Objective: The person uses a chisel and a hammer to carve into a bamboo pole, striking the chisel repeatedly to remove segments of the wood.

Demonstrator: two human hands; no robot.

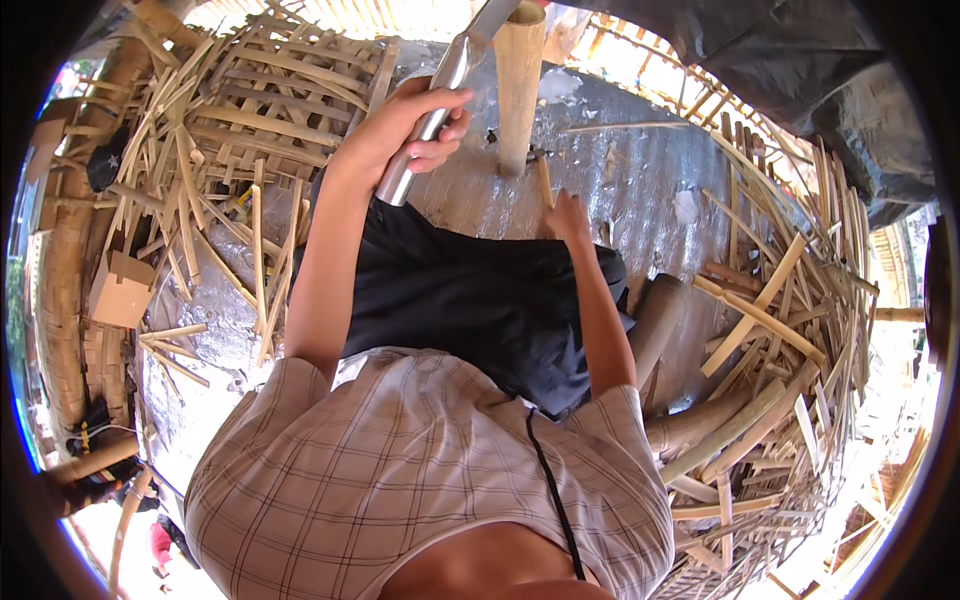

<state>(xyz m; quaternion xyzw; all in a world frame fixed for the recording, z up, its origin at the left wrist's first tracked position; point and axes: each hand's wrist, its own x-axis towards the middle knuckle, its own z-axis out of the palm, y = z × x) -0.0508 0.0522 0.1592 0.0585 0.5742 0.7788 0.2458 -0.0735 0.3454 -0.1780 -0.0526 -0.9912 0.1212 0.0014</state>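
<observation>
My left hand (425, 125), raised at the upper middle, is closed around the shiny tubular metal handle of a large knife (454, 65). Its blade points up and to the right, partly cut off by the picture's top edge. My right hand (568, 217) is lower, at the right, with its fingers closed on a short, thin bamboo stick (545, 182). A small dark piece lies by the stick's far end; its kind cannot be made out. Between and beyond my hands, a thick pale bamboo post (517, 95) stands upright, touched by neither hand.
A grey metal sheet (630, 180) covers the ground ahead. Split bamboo strips are heaped at the left (185, 165) and right (790, 330). A small cardboard box (122, 288) is at the left. Black plastic sheeting (800, 70) hangs at the upper right.
</observation>
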